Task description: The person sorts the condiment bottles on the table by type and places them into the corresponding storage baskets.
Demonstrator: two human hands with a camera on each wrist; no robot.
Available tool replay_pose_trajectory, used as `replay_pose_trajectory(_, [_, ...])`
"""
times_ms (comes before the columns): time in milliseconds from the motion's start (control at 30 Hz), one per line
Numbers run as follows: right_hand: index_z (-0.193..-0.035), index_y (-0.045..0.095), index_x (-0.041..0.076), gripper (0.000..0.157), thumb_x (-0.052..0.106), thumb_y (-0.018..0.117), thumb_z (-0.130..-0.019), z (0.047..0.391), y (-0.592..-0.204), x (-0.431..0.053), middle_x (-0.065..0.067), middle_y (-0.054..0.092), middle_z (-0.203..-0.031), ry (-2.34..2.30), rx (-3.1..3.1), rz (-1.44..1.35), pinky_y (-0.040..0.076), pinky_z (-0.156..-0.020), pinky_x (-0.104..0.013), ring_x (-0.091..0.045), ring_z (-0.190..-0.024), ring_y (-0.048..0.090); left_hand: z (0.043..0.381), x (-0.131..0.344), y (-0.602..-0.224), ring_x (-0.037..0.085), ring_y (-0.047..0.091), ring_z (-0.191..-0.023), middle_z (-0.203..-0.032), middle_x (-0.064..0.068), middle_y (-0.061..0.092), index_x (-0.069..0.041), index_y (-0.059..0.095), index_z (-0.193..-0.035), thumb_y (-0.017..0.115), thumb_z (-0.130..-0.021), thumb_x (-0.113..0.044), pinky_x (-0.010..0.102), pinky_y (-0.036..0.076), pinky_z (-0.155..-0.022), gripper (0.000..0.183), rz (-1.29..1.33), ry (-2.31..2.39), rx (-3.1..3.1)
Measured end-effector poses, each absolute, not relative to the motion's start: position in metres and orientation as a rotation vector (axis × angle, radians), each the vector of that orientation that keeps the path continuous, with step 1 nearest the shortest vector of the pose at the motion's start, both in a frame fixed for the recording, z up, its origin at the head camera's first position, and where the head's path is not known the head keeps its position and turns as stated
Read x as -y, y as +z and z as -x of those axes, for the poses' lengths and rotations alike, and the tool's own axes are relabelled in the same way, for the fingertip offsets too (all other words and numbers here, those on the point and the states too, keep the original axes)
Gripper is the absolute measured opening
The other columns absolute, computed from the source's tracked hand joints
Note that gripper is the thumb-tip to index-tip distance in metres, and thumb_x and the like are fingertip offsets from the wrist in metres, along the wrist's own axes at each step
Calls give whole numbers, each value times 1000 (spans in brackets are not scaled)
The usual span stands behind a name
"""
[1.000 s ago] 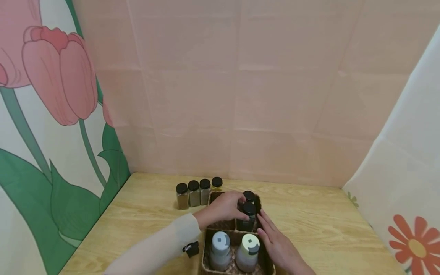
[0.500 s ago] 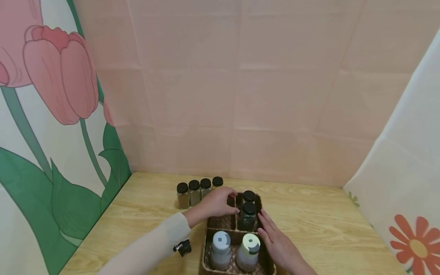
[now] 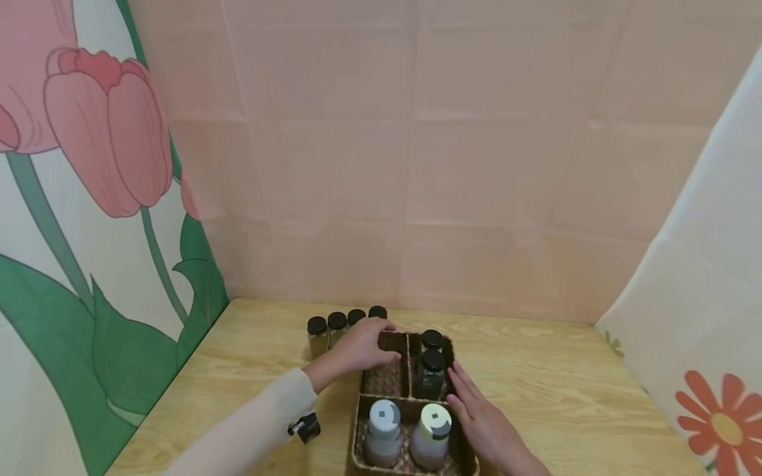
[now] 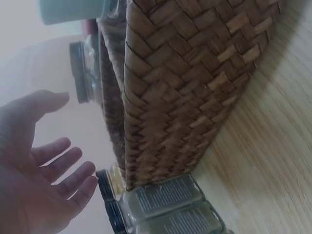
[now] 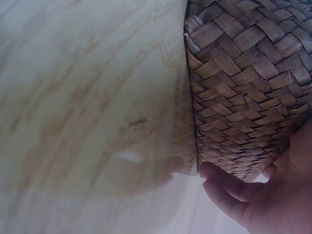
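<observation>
We hold our left hand (image 3: 357,349) with fingers loosely spread, gripping nothing, over the far-left compartment of the woven basket (image 4: 195,73). Our right hand (image 3: 491,426) rests outstretched fingers against its right wall. Two black-lidded glass jars (image 3: 432,377) stand in the far-right compartment, two capped bottles (image 3: 383,433) nearest us; four lidded spice jars (image 3: 318,337) line the tabletop (image 3: 565,390) beyond our left hand.

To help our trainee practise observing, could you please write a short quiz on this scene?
1. How many black-capped jars show inside the basket?
2. True or false: the left hand holds nothing.
3. Where do the pale-topped bottles stand?
A) rear left of the basket
B) outside the basket
C) front of the basket, nearest the head camera

Key: 1. Two; 2. True; 3. C
</observation>
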State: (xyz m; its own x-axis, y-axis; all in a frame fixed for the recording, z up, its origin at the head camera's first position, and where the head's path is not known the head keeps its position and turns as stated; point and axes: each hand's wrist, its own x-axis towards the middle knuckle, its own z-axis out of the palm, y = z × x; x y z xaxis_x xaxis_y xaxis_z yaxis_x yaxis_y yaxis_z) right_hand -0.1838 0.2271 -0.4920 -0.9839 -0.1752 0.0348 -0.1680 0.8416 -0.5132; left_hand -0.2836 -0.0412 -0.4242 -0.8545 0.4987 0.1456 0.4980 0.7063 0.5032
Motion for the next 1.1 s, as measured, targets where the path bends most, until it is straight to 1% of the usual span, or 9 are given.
replay_pose_trajectory(133, [-161,30,19,71,62,26,-105,184,-493,-227,3,17,-170,-845,-2997,282,39,-109,-62,-35,-144,40,284,50,-424,25,56,-127,-137,4,62,-15,62,-137,75,-90,-43,45,51,-102,57,-809,854,-2916])
replay_pose_trajectory(267, [-161,30,19,72,63,26,-105,185,-494,-227,3,17,-170,-847,-2990,281,40,-108,-62,-35,-144,40,283,60,-423,26,57,-126,-138,4,62,-17,62,-138,75,-91,-44,47,52,-99,56,-762,871,-2927])
replay_pose_trajectory(400, [-161,30,19,73,65,24,-104,185,-494,-227,3,17,-170,-843,-2991,280,41,-107,-62,-35,-144,41,283,70,-421,27,60,-120,-136,6,62,-14,61,-138,75,-91,-44,47,53,-95,58,-727,879,-2944])
replay_pose_trajectory(533, [-161,30,20,73,64,24,-104,185,-495,-228,4,17,-169,-847,-2996,286,41,-107,-61,-35,-144,41,282,81,-421,28,60,-121,-134,8,63,-11,61,-139,75,-91,-44,48,53,-96,60,-713,895,-2964])
replay_pose_trajectory(767, [-161,30,20,73,65,22,-104,186,-494,-228,5,16,-169,-841,-3008,287,40,-108,-63,-36,-144,41,278,100,-425,31,62,-116,-130,9,65,-9,62,-137,76,-91,-42,50,54,-92,58,-711,975,-2982])
replay_pose_trajectory(967, [-161,31,20,72,64,23,-104,186,-494,-228,4,16,-169,-836,-3006,290,40,-109,-61,-34,-144,41,275,112,-430,33,62,-116,-127,11,66,-6,64,-133,78,-90,-35,52,53,-94,54,-682,1010,-2988])
replay_pose_trajectory(1100, [-161,31,20,69,61,26,-106,184,-494,-227,4,17,-169,-846,-3001,285,40,-109,-61,-34,-144,41,271,120,-433,34,63,-110,-125,13,67,-5,64,-132,78,-90,-34,51,53,-88,53,-677,1019,-2975])
